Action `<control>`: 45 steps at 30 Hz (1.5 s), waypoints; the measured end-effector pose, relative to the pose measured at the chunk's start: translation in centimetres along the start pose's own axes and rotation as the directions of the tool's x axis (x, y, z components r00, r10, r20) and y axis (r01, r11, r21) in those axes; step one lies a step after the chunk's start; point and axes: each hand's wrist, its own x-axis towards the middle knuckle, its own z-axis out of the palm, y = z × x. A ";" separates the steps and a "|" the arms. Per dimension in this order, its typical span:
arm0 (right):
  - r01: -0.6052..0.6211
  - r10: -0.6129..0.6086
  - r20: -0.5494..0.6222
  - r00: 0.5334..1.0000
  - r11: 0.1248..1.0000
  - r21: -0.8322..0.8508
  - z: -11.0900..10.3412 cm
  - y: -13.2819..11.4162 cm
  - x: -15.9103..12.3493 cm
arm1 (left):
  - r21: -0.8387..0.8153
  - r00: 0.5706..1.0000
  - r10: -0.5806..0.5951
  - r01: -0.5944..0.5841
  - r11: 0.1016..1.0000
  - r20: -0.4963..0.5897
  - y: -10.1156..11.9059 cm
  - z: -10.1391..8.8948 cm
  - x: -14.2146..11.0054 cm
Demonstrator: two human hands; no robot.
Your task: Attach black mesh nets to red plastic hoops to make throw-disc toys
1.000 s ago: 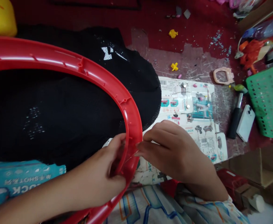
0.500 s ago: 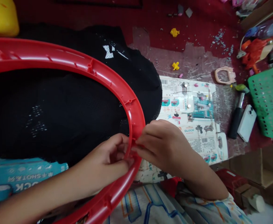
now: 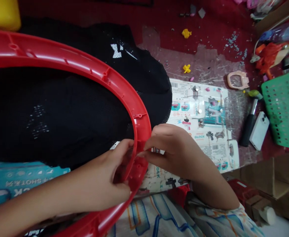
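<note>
A large red plastic ring (image 3: 115, 82) arcs across the left and centre of the view, over black mesh fabric (image 3: 60, 115). My left hand (image 3: 110, 179) grips the ring's inner edge near its lower right bend, fingers curled around it. My right hand (image 3: 176, 151) pinches the ring's outer edge at the same spot, fingertips pressed together on the rim. Whatever small thing may lie between the fingertips is hidden.
Printed toy packaging cards (image 3: 203, 121) lie under and right of my right hand. Farther right are a black-handled tool (image 3: 249, 123), a white phone (image 3: 259, 131) and a green perforated basket (image 3: 284, 108). Small yellow pieces (image 3: 186, 68) dot the red floor. A teal box (image 3: 16, 181) sits left.
The ring has turned slightly, its moulded pegs shifting to the right along the arc. Both hands have stayed at the same bend, regripping the rim.
</note>
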 end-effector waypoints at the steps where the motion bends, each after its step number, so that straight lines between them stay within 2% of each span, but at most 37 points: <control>1: -0.019 0.019 -0.017 1.000 1.000 0.021 0.0 0.0 0.0 | -0.075 0.999 0.030 -0.028 0.997 0.030 -0.2 0.0 0.1; 3: -0.047 0.049 -0.047 0.998 0.998 0.048 0.0 0.0 0.0 | -0.229 0.993 0.110 -0.099 0.968 0.038 -0.8 0.1 0.5; 5: -0.067 0.068 -0.032 0.997 0.996 0.051 0.1 -0.1 0.1 | -0.304 0.989 0.145 -0.150 0.941 -0.040 -1.3 0.3 1.0; 8: -0.084 0.084 0.014 0.996 0.996 -0.003 0.1 -0.2 0.0 | -0.266 0.983 0.086 -0.128 0.956 -0.162 -1.4 0.9 1.5; 12: -0.009 0.008 -0.016 1.000 0.996 -0.091 -0.2 0.1 -0.3 | -0.180 0.976 -0.013 -0.027 0.983 -0.216 -0.5 1.2 1.0; 15: 0.087 -0.095 -0.064 0.993 0.989 -0.116 -0.3 0.0 -0.5 | -0.060 0.978 -0.033 0.021 0.998 -0.205 0.3 0.8 0.3; 18: 0.122 -0.137 -0.098 0.986 0.983 -0.139 -0.1 -0.4 -0.3 | 0.088 0.977 -0.013 0.032 0.996 -0.211 0.4 0.5 -0.2; 21: 0.136 -0.146 -0.109 0.983 0.987 -0.091 0.2 -0.6 0.0 | 0.150 0.978 0.007 0.025 0.988 -0.210 0.1 0.2 -0.4; 24: 0.129 -0.125 -0.098 0.987 0.991 0.038 0.3 -0.5 0.1 | 0.177 0.982 0.023 0.011 0.984 -0.187 0.1 0.1 -0.5; 29: 0.082 -0.081 -0.016 0.997 0.984 0.158 0.2 -0.2 0.3 | 0.206 0.996 -0.017 0.034 0.978 -0.082 0.6 -0.2 -0.8; 33: 0.026 -0.026 -0.004 1.000 0.978 0.208 0.2 -0.3 0.5 | 0.129 0.997 -0.048 0.055 0.990 -0.059 0.5 -0.3 -0.8; 35: -0.001 0.000 0.004 1.000 0.974 0.225 0.1 -0.3 0.5 | 0.012 0.999 -0.041 0.041 0.999 0.012 0.3 -0.3 -0.6; 38: -0.024 0.018 0.030 0.999 0.978 0.209 0.0 -0.3 0.5 | -0.194 0.995 0.044 -0.026 0.981 0.088 0.0 -0.4 0.1; 40: -0.038 0.032 0.038 0.999 0.981 0.190 0.0 -0.3 0.5 | -0.233 0.997 0.059 -0.045 0.971 0.053 -0.2 -0.3 0.5; 45: -0.036 0.027 0.048 0.998 0.983 0.178 -0.1 -0.7 0.2 | -0.185 0.992 0.015 -0.037 0.982 -0.122 -0.4 0.3 0.9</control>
